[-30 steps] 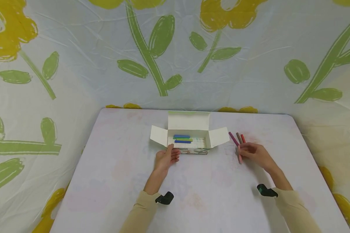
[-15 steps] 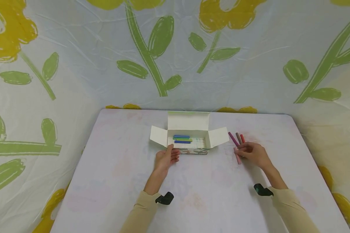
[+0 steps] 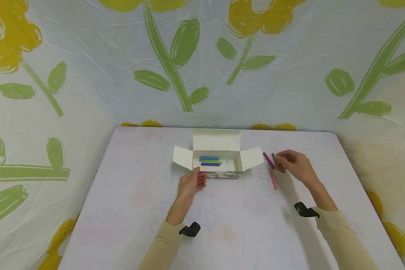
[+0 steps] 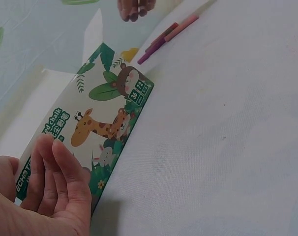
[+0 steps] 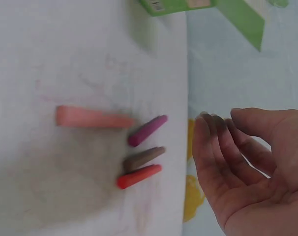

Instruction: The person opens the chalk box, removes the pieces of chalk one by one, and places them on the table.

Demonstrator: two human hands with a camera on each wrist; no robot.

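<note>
A chalk box [image 3: 227, 175] stands with its flaps folded out, its front printed with a giraffe and other animals. My left hand [image 3: 188, 186] holds its near wall at the left, thumb over the rim and fingers along the outside. Inside lie several chalk sticks [image 3: 210, 164], blue and green. My right hand [image 3: 298, 167] hovers over the loose chalk right of the box, fingers loosely bent with nothing between them. Below it lie a pink chalk [image 5: 92, 117], a purple chalk [image 5: 147, 131], a grey-brown chalk [image 5: 144, 158] and a red chalk [image 5: 139, 176].
The box's right flap [image 3: 252, 158] sticks out toward the loose chalk. Its tall back flap [image 3: 217, 140] stands up near the table's far edge. Behind the pale table [image 3: 236, 232] hangs a flower-printed cloth [image 3: 283, 90]. Faint chalk marks show on the table.
The pink chalk was shifted slightly left and turned, then let go. My right hand has risen away from it, up and back over the red and grey-brown chalk. My left hand stays on the box.
</note>
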